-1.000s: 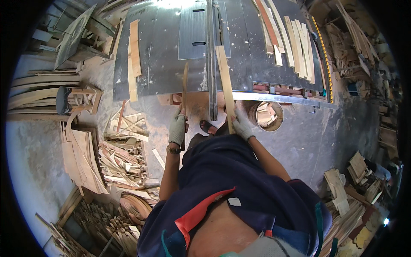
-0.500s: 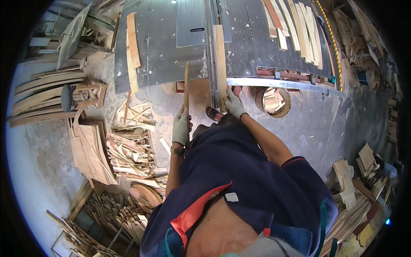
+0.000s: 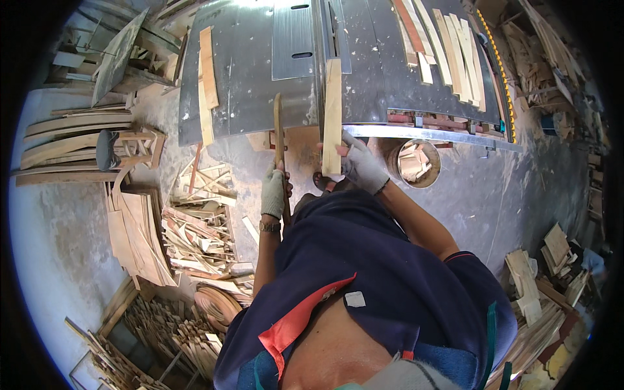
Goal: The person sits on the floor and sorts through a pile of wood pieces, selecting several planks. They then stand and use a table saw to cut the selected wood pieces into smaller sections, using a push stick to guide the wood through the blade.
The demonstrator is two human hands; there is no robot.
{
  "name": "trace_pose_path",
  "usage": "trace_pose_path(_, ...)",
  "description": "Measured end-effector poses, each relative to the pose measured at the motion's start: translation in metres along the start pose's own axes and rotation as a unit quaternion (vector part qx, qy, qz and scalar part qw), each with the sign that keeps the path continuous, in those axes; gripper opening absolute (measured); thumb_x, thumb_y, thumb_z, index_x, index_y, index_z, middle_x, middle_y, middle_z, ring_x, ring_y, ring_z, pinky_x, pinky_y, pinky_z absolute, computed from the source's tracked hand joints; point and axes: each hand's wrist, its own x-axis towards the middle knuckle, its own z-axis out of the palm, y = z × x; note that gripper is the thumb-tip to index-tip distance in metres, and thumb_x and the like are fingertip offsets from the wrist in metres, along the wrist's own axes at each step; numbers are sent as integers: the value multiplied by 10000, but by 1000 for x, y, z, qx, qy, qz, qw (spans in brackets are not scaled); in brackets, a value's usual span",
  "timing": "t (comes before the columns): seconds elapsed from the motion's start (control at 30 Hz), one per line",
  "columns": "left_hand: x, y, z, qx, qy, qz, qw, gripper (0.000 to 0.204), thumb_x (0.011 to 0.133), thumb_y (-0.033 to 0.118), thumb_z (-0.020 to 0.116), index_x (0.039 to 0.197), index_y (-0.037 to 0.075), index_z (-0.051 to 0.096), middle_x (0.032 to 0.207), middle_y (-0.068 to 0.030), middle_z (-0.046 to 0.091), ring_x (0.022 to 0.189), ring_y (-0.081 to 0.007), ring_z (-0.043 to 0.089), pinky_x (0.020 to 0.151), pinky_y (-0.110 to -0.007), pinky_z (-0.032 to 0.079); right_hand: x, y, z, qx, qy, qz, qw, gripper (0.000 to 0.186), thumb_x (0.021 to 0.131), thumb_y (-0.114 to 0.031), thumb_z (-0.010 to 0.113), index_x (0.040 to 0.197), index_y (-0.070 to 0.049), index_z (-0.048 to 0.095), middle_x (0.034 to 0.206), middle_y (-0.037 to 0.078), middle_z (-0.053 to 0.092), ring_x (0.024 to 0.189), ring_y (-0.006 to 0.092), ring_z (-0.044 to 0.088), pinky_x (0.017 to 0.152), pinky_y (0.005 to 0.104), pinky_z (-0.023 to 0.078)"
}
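Note:
Gloved, my left hand (image 3: 273,192) is closed on a narrow, worn wooden stick (image 3: 279,127) that points away from me toward the dark metal table (image 3: 247,91). To its right my right hand (image 3: 363,166), also gloved, grips a pale board (image 3: 332,97) by the side near its closer end. The board lies lengthwise at the table's middle, over or along a long metal rail (image 3: 320,39), and reaches past the front edge. Beyond the board's far end shows a dark narrow slot (image 3: 335,36).
Wooden strips rest on the table at left (image 3: 207,78) and right (image 3: 455,62). A silver bar (image 3: 455,136) runs along the right front edge, above a round bin (image 3: 417,162) of offcuts. Offcut piles (image 3: 198,240), stacked boards (image 3: 130,234) and a stool (image 3: 106,151) stand at left.
The board first slid away from me, then came partway back and shifted left, covering more of the rail. My right hand moved with it; my left hand stayed nearly in place.

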Motion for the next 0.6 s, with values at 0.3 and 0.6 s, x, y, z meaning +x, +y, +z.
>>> trace_pose_path(0.3, 0, -2, 1, -24, -5, 14, 1000, 378, 1037, 361, 532, 1339, 135, 510, 749, 20, 515, 492, -81, 454, 422, -238, 389, 14, 19, -29, -175, 156, -2, 972, 438, 962, -256, 675, 1308, -20, 547, 905, 18, 622, 733, 111, 577, 674, 263, 514)
trace_pose_path(0.6, -12, -8, -9, -2, 21, -12, 1000, 411, 1040, 357, 524, 1378, 124, 491, 758, 5, 512, 480, -89, 455, 407, -238, 393, 0, 91, -121, -477, 232, -123, 839, 623, 944, -194, 646, 1506, -97, 397, 942, 100, 609, 771, 174, 591, 666, 328, 483)
